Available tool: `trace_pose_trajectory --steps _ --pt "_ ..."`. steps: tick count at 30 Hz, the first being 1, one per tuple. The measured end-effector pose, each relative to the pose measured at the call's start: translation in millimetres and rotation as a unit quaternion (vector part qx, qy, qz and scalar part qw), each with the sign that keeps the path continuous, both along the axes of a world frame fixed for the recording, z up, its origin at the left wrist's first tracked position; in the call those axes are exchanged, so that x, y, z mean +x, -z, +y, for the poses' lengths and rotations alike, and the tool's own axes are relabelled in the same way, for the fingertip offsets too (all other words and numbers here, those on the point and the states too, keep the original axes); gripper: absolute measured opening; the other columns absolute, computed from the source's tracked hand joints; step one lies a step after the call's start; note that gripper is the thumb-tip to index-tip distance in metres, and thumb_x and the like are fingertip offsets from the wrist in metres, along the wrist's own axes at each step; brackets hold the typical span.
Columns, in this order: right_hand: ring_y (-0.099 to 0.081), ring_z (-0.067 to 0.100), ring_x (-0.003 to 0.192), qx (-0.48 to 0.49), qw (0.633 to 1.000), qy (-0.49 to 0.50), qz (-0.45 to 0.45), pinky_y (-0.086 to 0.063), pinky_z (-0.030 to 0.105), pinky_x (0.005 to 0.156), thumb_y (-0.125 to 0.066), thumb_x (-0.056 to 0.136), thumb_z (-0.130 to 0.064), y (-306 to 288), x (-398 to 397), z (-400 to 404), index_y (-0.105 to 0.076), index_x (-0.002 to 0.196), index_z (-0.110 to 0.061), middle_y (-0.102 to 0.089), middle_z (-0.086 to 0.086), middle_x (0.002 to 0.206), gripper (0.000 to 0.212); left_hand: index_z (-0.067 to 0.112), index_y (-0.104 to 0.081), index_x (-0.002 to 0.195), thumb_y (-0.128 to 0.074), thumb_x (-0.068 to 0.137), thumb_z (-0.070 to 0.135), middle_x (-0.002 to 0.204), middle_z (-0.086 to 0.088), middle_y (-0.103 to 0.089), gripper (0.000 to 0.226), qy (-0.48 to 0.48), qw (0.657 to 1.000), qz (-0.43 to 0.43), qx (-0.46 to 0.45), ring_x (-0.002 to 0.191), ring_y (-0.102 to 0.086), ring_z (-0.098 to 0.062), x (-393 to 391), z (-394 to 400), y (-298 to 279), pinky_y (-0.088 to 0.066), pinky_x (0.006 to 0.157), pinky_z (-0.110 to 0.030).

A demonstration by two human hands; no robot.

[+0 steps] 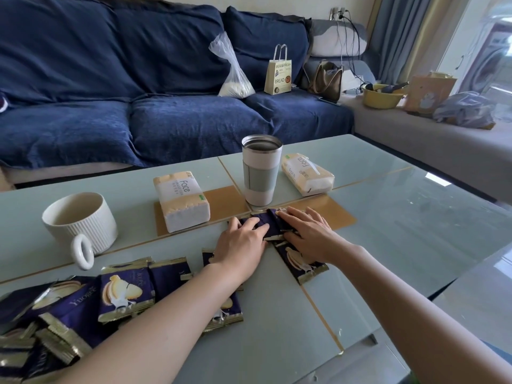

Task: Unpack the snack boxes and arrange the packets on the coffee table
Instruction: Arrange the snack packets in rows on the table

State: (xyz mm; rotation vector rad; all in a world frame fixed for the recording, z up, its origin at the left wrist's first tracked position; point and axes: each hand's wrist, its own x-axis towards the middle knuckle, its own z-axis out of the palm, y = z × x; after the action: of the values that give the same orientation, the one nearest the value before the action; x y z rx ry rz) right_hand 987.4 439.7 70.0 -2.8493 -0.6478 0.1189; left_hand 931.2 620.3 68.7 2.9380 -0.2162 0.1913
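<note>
Both hands lie flat, fingers straight, on glossy dark-purple foil packets (273, 227) at the centre of the pale glass tabletop (388, 217): left hand (241, 243) beside right hand (307, 231). More crimped-edge packets (124, 293) lie scattered near left. A ribbed white ceramic mug (80, 220) and smooth cylindrical tumbler (260, 170) stand beyond.

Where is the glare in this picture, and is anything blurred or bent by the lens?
Head view: daylight from the window at the right washes out that corner and throws pale reflections on the glass coffee table; the wide lens curves the table edges and the sofa; both hands, left and right, and the snack packets look sharp.
</note>
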Motion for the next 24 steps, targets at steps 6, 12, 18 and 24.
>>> trace_pose_trajectory --steps 6,12,18,24 --pt "0.004 0.026 0.15 0.046 0.998 0.001 -0.034 -0.006 0.053 0.12 -0.042 0.099 -0.047 -0.7 -7.7 -3.4 -0.016 0.153 -0.038 -0.01 -0.007 0.162 0.06 0.026 -0.035 0.15 -0.052 0.097 0.039 0.155 0.005 -0.032 0.057 0.01 0.998 0.024 -0.052 0.134 -0.032 -0.025 -7.9 8.4 -10.7 -0.035 0.108 -0.038" --pt "-0.022 0.025 0.146 0.126 0.985 -0.054 -0.102 -0.023 0.044 0.118 -0.054 0.095 -0.026 1.6 -44.6 -10.5 -0.051 0.138 -0.014 -0.043 0.006 0.148 0.044 0.022 -0.051 0.137 -0.051 0.096 0.028 0.142 0.003 -0.049 0.041 -0.017 0.994 0.034 -0.099 0.132 -0.039 -0.019 -42.9 45.4 -29.5 -0.037 0.106 -0.038" --pt "-0.023 0.028 0.143 0.053 0.992 -0.02 -0.115 -0.026 0.05 0.113 -0.042 0.097 -0.041 3.3 -90.0 4.9 -0.045 0.141 -0.02 -0.038 0.0 0.15 0.049 0.022 -0.051 0.136 -0.05 0.097 0.032 0.137 0.005 -0.053 0.04 -0.026 0.997 0.033 -0.07 0.127 -0.043 -0.017 -92.3 69.6 -37.4 -0.039 0.105 -0.036" --pt "-0.045 0.037 0.124 -0.014 0.993 0.027 -0.113 -0.042 0.05 0.1 -0.04 0.095 -0.04 17.9 -106.9 8.8 -0.046 0.14 -0.023 -0.047 0.004 0.142 0.048 0.019 -0.046 0.142 -0.052 0.095 0.045 0.147 0.003 -0.045 0.054 -0.047 0.998 0.028 -0.039 0.137 -0.035 -0.016 -139.3 84.4 -38.3 -0.025 0.112 -0.028"
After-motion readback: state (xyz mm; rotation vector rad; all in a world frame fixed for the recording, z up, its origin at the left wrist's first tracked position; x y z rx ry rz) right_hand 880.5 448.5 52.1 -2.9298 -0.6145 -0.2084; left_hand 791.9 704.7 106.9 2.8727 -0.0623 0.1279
